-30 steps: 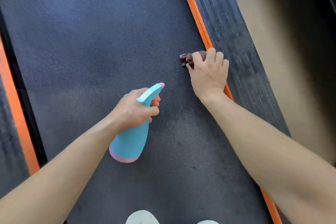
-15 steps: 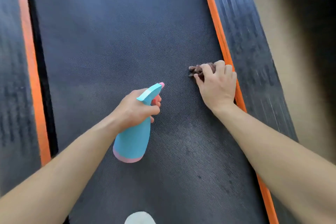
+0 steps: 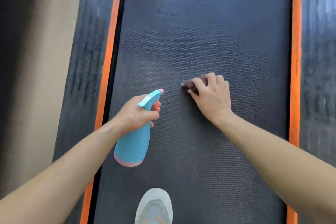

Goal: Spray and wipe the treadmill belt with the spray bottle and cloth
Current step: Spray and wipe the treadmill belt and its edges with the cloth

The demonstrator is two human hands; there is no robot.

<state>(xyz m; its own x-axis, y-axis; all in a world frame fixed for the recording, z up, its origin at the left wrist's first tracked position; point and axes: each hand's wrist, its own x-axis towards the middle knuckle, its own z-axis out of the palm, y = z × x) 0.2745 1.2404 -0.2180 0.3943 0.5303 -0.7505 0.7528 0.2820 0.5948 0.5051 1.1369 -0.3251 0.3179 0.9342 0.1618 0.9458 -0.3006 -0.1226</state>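
Tilted blue spray bottle (image 3: 133,143), bunched dark cloth (image 3: 192,85), grey belt (image 3: 209,23)

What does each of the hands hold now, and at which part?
The left hand grips the spray bottle at its neck. The right hand grips the bunched cloth under its fingers, on the belt.

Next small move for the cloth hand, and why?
Probably sweep the right hand and its cloth leftward across the belt: the fingers hold the cloth down mid-belt, and a paler, hazy patch lies just ahead-left of it. The left hand holds the spray bottle beside it.
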